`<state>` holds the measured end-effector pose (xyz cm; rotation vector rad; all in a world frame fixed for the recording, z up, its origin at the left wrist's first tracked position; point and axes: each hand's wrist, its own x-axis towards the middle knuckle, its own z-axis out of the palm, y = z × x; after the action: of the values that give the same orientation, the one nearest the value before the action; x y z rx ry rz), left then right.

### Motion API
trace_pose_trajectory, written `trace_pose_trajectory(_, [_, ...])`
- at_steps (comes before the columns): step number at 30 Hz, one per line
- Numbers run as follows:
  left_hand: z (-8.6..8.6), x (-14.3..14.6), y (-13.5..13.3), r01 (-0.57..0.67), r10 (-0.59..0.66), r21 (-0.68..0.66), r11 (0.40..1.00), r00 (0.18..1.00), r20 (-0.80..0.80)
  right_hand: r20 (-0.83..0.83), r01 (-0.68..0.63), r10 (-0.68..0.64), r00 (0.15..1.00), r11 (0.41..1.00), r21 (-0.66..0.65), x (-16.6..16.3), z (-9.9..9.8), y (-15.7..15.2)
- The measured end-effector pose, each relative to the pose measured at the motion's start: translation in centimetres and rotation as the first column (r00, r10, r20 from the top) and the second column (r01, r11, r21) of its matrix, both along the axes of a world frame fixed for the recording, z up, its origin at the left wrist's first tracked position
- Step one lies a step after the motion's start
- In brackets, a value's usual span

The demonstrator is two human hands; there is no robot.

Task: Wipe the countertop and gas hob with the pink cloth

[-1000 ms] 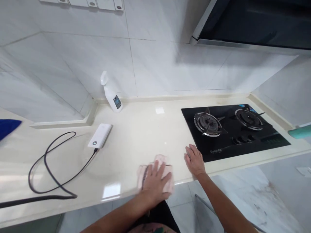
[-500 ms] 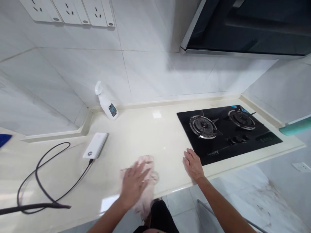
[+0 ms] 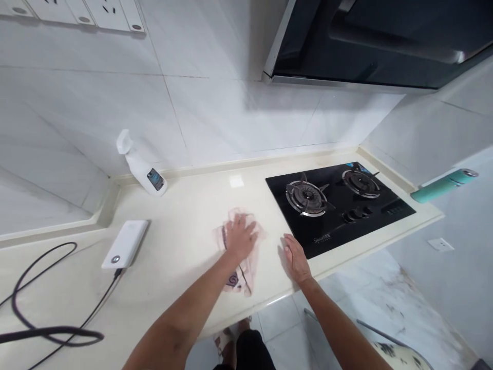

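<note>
Pink cloth (image 3: 242, 277) is pressed flat on the counter (image 3: 185, 241), near its front edge, by the left hand (image 3: 239, 237), fingers spread. At its 3 o'clock the right hand (image 3: 295, 257) is laid palm-down, fingers together. A hob (image 3: 339, 205) is seen at 2 o'clock, a bottle (image 3: 142, 167) at 10 o'clock.

Little can be read here. The black hob (image 3: 335, 228) carries a short white brand mark near its front edge. It seems to begin with an S, and the rest is too small to make out. A blue sticker sits at its far corner. The spray bottle (image 3: 142, 167) bears a dark label, illegible. The cloth (image 3: 246, 270) shows a dark printed swirl, and the power bank (image 3: 125, 244) a small round mark.
</note>
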<state>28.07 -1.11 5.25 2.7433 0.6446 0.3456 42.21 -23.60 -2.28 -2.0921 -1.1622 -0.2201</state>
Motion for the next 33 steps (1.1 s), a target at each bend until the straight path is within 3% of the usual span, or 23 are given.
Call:
trace_pose_trajectory(4, [-1.8,-2.8,-7.9,0.26,-0.26,-0.007,0.966,0.966,-0.003,-0.037,-0.005,0.007,0.999,0.998,0.063,0.1,-0.3,-0.2])
trace_pose_trajectory(7, [-3.2,-6.8,-9.6,0.392,-0.392,0.018,0.92,0.92,0.016,-0.039,-0.012,0.015,0.999,0.997,0.072,0.1,-0.3,-0.1])
trace_pose_trajectory(10, [-3.4,-9.0,-6.4,0.354,-0.354,-0.002,0.935,0.935,-0.004,-0.034,-0.012,0.014,0.999,0.997,0.071,0.5,-0.1,0.1])
trace_pose_trajectory(15, [-2.0,-8.2,1.0,-0.018,0.018,-0.129,0.991,1.0,-0.006,-0.022,0.061,-0.059,0.998,0.995,0.083,-1.0,0.9,1.1])
trace_pose_trajectory(17, [-1.7,-7.8,2.4,-0.111,0.112,-0.166,0.98,0.994,0.002,-0.012,0.097,-0.097,0.995,0.99,0.098,-4.3,1.7,2.9])
trace_pose_trajectory(19, [-1.6,-8.2,2.8,-0.13,0.136,-0.189,0.973,0.99,0.019,-0.007,0.055,-0.055,0.998,0.996,0.074,-9.1,2.8,5.4])
trace_pose_trajectory(22, [-1.4,-11.0,3.2,-0.155,0.174,-0.215,0.964,0.982,0.071,-0.053,-0.152,0.147,0.988,0.982,-0.112,-16.4,4.5,9.7])
trace_pose_trajectory(25, [-1.7,-16.0,4.7,-0.208,0.232,-0.166,0.964,0.962,0.145,-0.149,-0.291,0.254,0.956,0.89,-0.352,-19.8,5.8,12.7])
trace_pose_trajectory(28, [-3.0,-21.4,6.9,-0.237,0.221,0.071,0.969,0.958,0.184,-0.182,-0.357,0.308,0.934,0.823,-0.441,-18.2,6.3,14.2])
trace_pose_trajectory(30, [-4.2,-24.0,8.0,-0.215,0.183,0.23,0.949,0.972,0.15,-0.156,-0.323,0.283,0.946,0.837,-0.443,-15.3,6.4,14.9])
trace_pose_trajectory(33, [-5.5,-26.1,8.5,-0.175,0.146,0.348,0.921,0.983,0.108,-0.097,-0.175,0.146,0.984,0.87,-0.46,-9.5,6.6,16.4])
